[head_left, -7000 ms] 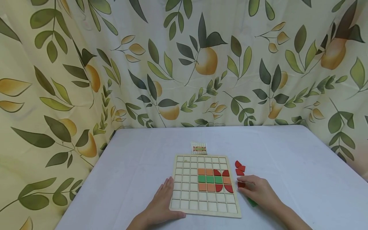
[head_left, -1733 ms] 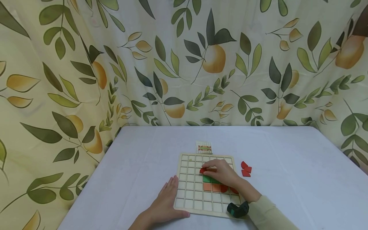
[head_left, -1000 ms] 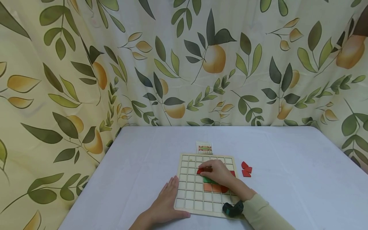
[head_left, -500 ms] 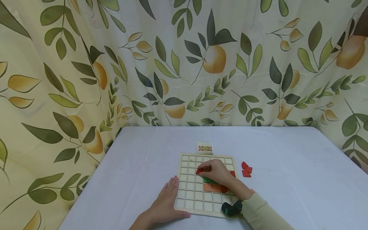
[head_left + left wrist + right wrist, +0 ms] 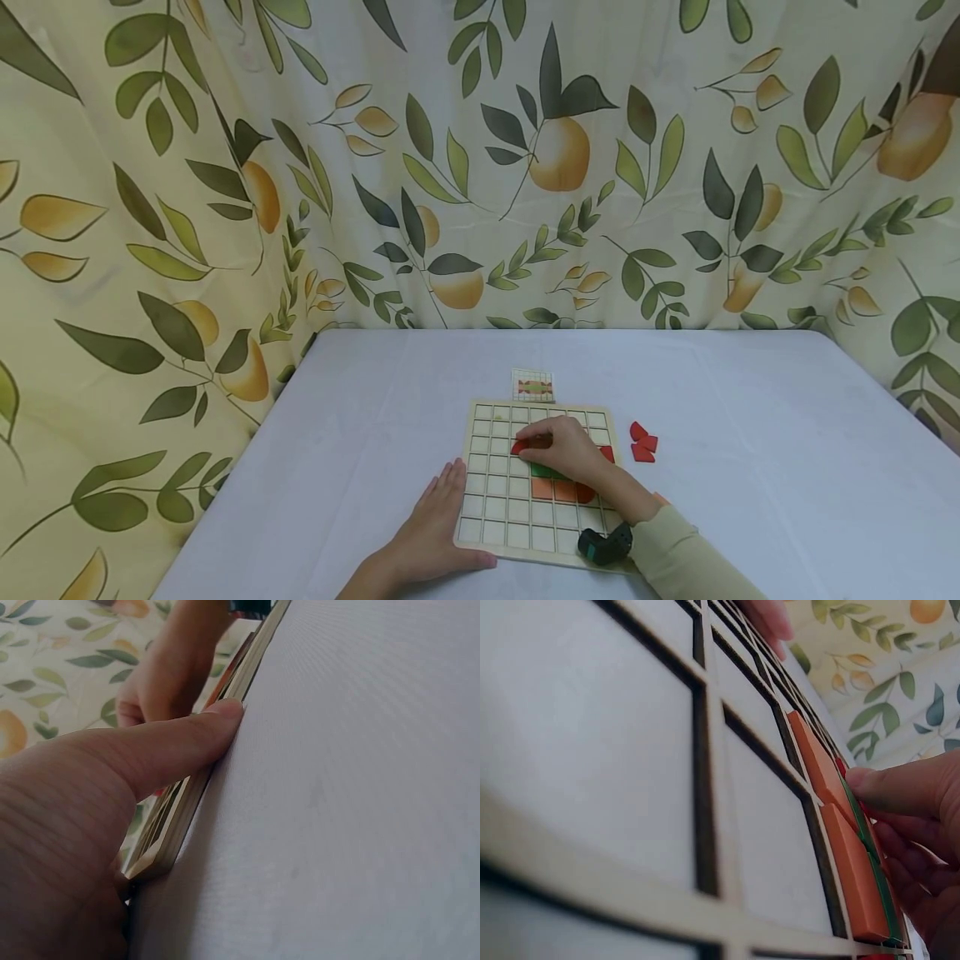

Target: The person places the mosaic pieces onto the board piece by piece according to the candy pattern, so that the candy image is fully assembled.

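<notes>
In the head view my left hand (image 5: 427, 525) lies against the left side of a wooden grid board (image 5: 495, 508), fingers straight. Its thumb presses on the board's near edge, as the left wrist view shows. My right hand (image 5: 562, 448) is over the board and pinches a small red tile (image 5: 518, 447) between thumb and fingers, left of the green row. Only a bit of this tile shows, so its full shape is hidden. Green tiles (image 5: 546, 472) and orange tiles (image 5: 553, 489) fill cells beneath the hand. The right hand and forearm cover part of the pattern.
Several loose red tiles (image 5: 642, 446) lie right of the board. A small pattern card (image 5: 533, 386) lies at its far edge. A dark wrist device (image 5: 604, 544) sits over the board's near right corner. A printed curtain (image 5: 480, 167) hangs behind the white table (image 5: 337, 433).
Seven seconds ago my right hand was at the loose tiles on the right; it then came over the board with a red tile and shifted slightly left. My left hand stays against the board.
</notes>
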